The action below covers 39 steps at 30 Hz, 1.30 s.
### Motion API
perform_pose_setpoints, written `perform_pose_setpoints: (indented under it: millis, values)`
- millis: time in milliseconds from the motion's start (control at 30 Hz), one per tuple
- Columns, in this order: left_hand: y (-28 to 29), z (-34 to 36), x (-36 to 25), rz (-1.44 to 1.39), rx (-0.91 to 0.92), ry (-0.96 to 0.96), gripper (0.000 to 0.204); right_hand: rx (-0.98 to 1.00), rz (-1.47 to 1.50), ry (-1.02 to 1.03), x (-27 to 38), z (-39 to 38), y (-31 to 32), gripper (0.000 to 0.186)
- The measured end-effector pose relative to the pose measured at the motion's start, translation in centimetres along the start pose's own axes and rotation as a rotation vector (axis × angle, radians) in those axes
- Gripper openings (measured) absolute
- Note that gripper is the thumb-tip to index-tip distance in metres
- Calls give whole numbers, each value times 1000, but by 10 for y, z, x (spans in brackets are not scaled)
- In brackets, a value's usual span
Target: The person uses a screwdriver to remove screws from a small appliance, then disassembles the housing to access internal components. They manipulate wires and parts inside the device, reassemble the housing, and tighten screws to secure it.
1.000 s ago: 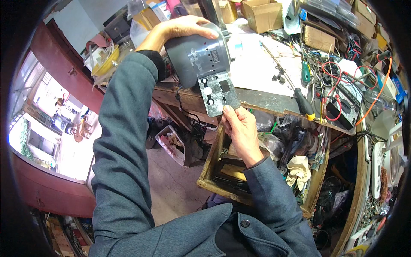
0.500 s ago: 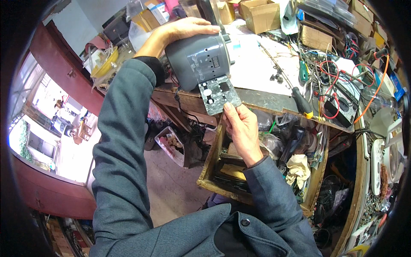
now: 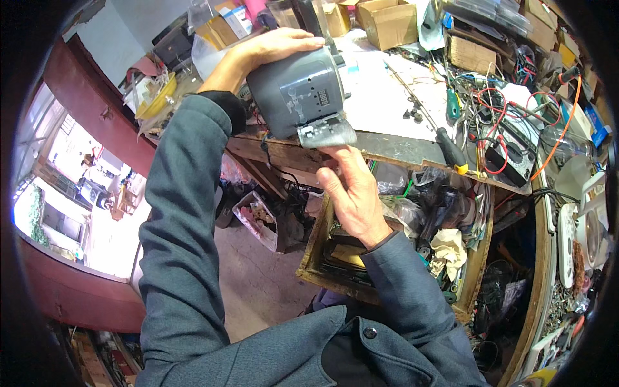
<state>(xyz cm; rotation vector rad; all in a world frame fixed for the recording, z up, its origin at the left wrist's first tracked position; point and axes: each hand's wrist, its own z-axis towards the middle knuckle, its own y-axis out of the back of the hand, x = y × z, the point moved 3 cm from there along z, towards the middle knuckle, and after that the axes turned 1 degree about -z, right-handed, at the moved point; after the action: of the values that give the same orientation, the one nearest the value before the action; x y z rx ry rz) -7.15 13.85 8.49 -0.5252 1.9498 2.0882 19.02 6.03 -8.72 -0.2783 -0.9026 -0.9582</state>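
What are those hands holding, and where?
The left hand holds the grey machine by its top; the right hand only touches the lower edge of its flap.

Right fingers (image 3: 349, 158) touch a panel (image 3: 330, 135) on the grey appliance (image 3: 274, 100).

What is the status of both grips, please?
Left grip atop grey housing. Right grip at its patterned flap, thumb apart. No obstruction visible around flap.

Cluttered wooden table (image 3: 412, 147): cardboard box (image 3: 387, 24) at the back; toward the right, green-handled screwdriver (image 3: 452, 103), black-and-yellow screwdriver (image 3: 451, 149) and dark meter (image 3: 518, 164). Below — an open drawer (image 3: 313, 251). Upper left — a yellow basket (image 3: 161, 98).
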Motion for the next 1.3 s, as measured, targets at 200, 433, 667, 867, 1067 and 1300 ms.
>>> perform_pose_setpoints:
  millis: [200, 433, 667, 867, 1067, 1300]
  values:
    - [2, -11, -2, 68, -32, -37, 70, 37, -323, 78, 8, -5, -6, 47]
    - [3, -26, -8, 121, 5, -60, 82, 124, -524, 143, 1, -2, 2, 47]
    - [-10, -35, -12, 59, -129, -88, 87, 82, -976, 356, -3, 24, -12, 43]
    - [-11, -32, -7, 84, -134, -40, 88, 205, -966, 316, 24, 70, -19, 36]
    - [-8, -40, -16, 52, -119, -60, 88, 86, -807, 395, 31, 65, -15, 47]
    - [-5, -48, -24, 18, -89, -104, 86, 97, -892, 463, 19, 69, -18, 75]
